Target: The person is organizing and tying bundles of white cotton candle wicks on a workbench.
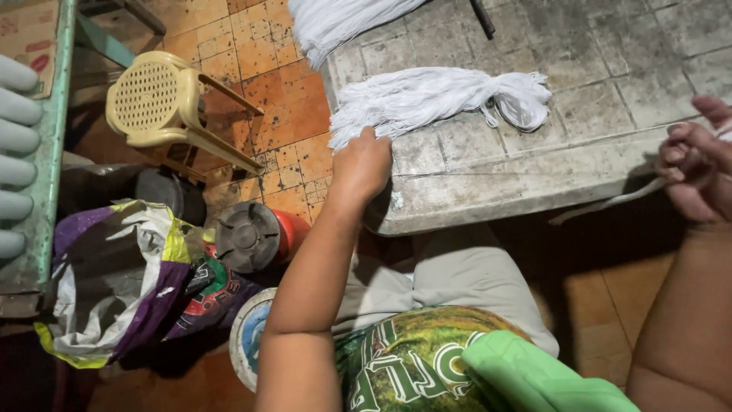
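The left hand (361,164) rests closed on the cut end of a bundle of white strings (435,98) lying on the worn grey table (610,84). The right hand (698,164), at the table's edge, pinches a thin white strand (610,202) between curled fingers. A second bundle (335,23) lies farther up the table. A cream plastic chair (164,103) stands on the orange tiled floor (282,107). Judging by this, the bundle is gathered and one strand is out.
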